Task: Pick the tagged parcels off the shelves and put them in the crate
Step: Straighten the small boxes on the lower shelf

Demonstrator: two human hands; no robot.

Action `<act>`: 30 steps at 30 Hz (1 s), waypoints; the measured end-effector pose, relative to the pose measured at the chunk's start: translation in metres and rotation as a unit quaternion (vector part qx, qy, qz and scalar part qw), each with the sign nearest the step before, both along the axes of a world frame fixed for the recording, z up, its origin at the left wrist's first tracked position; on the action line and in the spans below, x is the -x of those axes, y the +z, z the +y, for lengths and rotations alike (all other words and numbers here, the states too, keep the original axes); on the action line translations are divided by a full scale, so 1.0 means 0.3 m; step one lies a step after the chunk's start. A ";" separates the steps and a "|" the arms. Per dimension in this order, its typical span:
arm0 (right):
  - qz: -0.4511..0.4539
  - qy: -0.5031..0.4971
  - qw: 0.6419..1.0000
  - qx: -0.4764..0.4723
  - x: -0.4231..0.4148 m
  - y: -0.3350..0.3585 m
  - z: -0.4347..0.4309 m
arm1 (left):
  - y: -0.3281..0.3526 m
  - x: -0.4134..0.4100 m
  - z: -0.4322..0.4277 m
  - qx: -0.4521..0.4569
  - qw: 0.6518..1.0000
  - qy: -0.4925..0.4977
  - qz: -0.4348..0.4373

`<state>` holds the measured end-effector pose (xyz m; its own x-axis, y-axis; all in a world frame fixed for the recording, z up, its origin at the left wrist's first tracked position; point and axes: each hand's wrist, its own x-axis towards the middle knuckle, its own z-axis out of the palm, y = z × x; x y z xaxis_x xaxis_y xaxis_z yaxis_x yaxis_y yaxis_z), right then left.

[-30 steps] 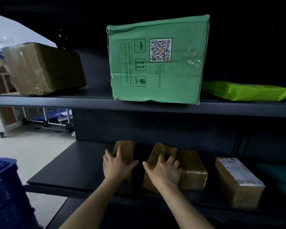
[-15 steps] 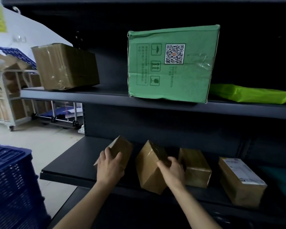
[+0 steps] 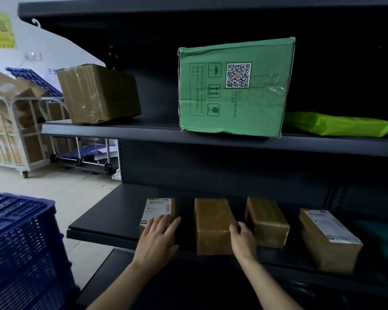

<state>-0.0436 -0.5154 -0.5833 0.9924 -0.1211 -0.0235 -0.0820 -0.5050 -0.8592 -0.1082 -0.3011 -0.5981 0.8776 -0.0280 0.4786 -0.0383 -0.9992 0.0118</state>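
Compared with half a second earlier, both small parcels are no longer tipped up on edge: each now lies flat on the lower shelf [image 3: 112, 215]. The leftmost parcel [image 3: 158, 212] lies with a white printed label facing up. The left hand [image 3: 156, 240] rests palm-down on its near end, fingers spread flat, pressing rather than gripping. The second parcel [image 3: 212, 224], plain brown with no label showing, lies just to the right, apart from the first. The right hand [image 3: 242, 239] touches its right side near the front corner, fingers curled against the side; whether it grips the parcel cannot be told.

Further right on the same shelf lie a third brown parcel [image 3: 267, 221] and a fourth parcel [image 3: 329, 238] with a white label on top.

The upper shelf [image 3: 157, 133] carries a brown carton [image 3: 99, 93], a green carton [image 3: 235, 87] printed with a QR code, and a flat lime-green mailer [image 3: 341, 124].

The blue crate [image 3: 20, 242] stands at lower left, well apart from the parcels. Its interior is not visible. A wheeled cage [image 3: 9, 133] behind it holds stacked cardboard boxes.
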 end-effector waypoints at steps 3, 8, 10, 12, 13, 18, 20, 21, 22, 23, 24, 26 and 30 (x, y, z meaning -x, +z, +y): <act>-0.064 -0.028 0.987 0.148 0.007 0.016 0.012 | 0.009 0.004 0.047 0.131 0.990 0.057 -0.022; -0.078 0.047 0.927 0.363 0.011 0.060 0.126 | 0.032 -0.026 0.092 0.446 0.880 0.162 0.016; -0.012 0.076 0.923 0.378 0.004 0.060 0.161 | 0.030 -0.040 0.093 0.526 0.835 0.158 0.044; 0.008 0.075 0.917 0.391 -0.002 0.057 0.171 | 0.020 -0.046 0.092 0.569 0.807 0.148 0.057; 0.005 0.068 0.918 0.391 -0.002 0.058 0.169 | 0.016 -0.048 0.093 0.580 0.800 0.144 0.057; 0.009 0.048 0.989 0.136 -0.028 0.060 0.113 | 0.007 -0.069 0.105 0.597 0.790 0.125 0.066; 0.032 0.038 0.996 -0.077 -0.037 0.053 0.103 | 0.011 -0.075 0.104 0.602 0.787 0.122 0.068; 0.041 0.030 0.991 -0.128 -0.039 0.047 0.098 | 0.012 -0.077 0.103 0.603 0.786 0.121 0.067; 0.050 0.023 0.989 -0.137 -0.040 0.042 0.090 | 0.012 -0.078 0.102 0.603 0.786 0.120 0.066; 0.053 0.014 0.990 -0.131 -0.042 0.036 0.079 | 0.010 -0.079 0.099 0.604 0.786 0.119 0.065; 0.051 0.005 0.992 -0.118 -0.043 0.033 0.066 | 0.007 -0.079 0.095 0.605 0.785 0.116 0.063; 0.037 -0.006 0.994 -0.098 -0.043 0.025 0.039 | 0.002 -0.081 0.083 0.614 0.780 0.107 0.060; -0.019 0.000 1.000 0.000 -0.040 0.032 0.021 | -0.004 -0.085 0.042 0.619 0.777 0.092 0.065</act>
